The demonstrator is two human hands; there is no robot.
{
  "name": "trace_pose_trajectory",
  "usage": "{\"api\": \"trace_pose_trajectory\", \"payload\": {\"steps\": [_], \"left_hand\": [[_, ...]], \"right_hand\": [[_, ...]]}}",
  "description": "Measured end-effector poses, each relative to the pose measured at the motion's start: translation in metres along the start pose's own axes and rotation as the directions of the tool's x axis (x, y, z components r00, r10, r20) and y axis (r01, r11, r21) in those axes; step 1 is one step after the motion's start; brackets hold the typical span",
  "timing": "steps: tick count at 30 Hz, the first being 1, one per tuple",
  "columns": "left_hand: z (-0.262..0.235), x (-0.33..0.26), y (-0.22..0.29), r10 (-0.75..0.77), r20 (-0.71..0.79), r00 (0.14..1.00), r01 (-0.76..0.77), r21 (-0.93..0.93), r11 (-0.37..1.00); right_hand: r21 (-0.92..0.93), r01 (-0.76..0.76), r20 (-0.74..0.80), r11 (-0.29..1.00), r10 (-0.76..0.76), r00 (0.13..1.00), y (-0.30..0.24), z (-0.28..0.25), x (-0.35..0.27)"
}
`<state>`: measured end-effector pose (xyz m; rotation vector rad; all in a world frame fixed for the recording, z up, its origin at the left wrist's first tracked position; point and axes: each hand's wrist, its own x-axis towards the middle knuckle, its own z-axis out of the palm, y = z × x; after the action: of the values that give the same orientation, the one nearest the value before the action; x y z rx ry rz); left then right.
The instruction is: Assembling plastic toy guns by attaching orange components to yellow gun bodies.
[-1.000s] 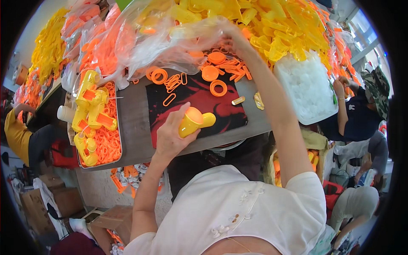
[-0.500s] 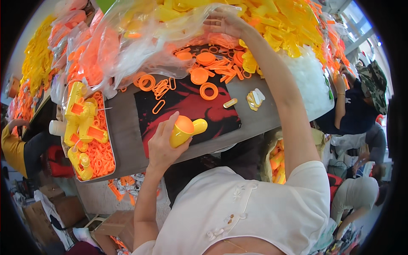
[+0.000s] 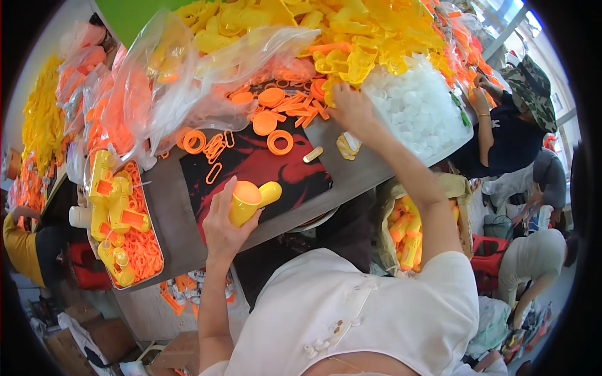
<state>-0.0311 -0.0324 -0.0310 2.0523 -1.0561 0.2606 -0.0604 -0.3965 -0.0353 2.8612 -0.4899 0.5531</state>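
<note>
My left hand [image 3: 221,227] is wrapped round a yellow plastic part [image 3: 241,212] with a rounded yellow arm and an orange round cap [image 3: 247,192] on top, held above the near edge of the table. My right hand [image 3: 352,111] reaches across to the near edge of a heap of yellow plastic pieces [image 3: 389,37]. Its fingertips are by a yellow piece [image 3: 333,88] and partly hidden, so their grip does not show. On the dark red-and-black mat [image 3: 251,164] lie an orange ring [image 3: 279,142] and a small yellow-and-white piece [image 3: 313,155].
A tray [image 3: 162,254] of small orange parts with yellow assemblies [image 3: 116,200] stands at the left. White translucent pieces [image 3: 407,97] are heaped on the right. Clear plastic bags [image 3: 169,94] lie behind. A sack [image 3: 463,222] of yellow-orange parts is below; a co-worker [image 3: 501,119] sits at right.
My right hand has come down and nearer from the plastic bag at the back to the edge of the yellow heap. My left hand keeps hold of the yellow part. The whole view has shifted.
</note>
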Motion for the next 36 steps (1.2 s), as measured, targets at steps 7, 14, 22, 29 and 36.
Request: {"api": "trace_pose_trajectory", "payload": {"steps": [7, 14, 22, 29, 36], "left_hand": [[0.000, -0.004, 0.000, -0.001, 0.005, 1.000, 0.001, -0.007, 1.000], [0.000, -0.004, 0.002, -0.028, 0.011, 1.000, 0.029, -0.013, 1.000], [0.001, -0.004, 0.002, -0.030, 0.015, 0.999, 0.030, -0.015, 0.999], [0.003, 0.000, -0.001, 0.032, -0.031, 0.999, -0.031, 0.023, 0.999], [-0.001, 0.000, 0.004, -0.026, -0.027, 0.999, 0.025, -0.012, 1.000]], "right_hand": [[-0.029, -0.054, -0.086, 0.998, 0.051, 0.995, -0.001, 0.052, -0.001], [0.066, 0.043, -0.373, 0.997, -0.016, 0.928, 0.012, 0.015, 0.045], [0.267, -0.142, -0.060, 0.953, 0.164, 0.985, 0.061, -0.035, 0.120], [0.304, -0.074, -0.078, 0.950, 0.102, 0.992, 0.059, -0.030, 0.116], [0.362, -0.006, -0.116, 0.932, 0.051, 0.992, 0.027, -0.045, 0.093]]}}
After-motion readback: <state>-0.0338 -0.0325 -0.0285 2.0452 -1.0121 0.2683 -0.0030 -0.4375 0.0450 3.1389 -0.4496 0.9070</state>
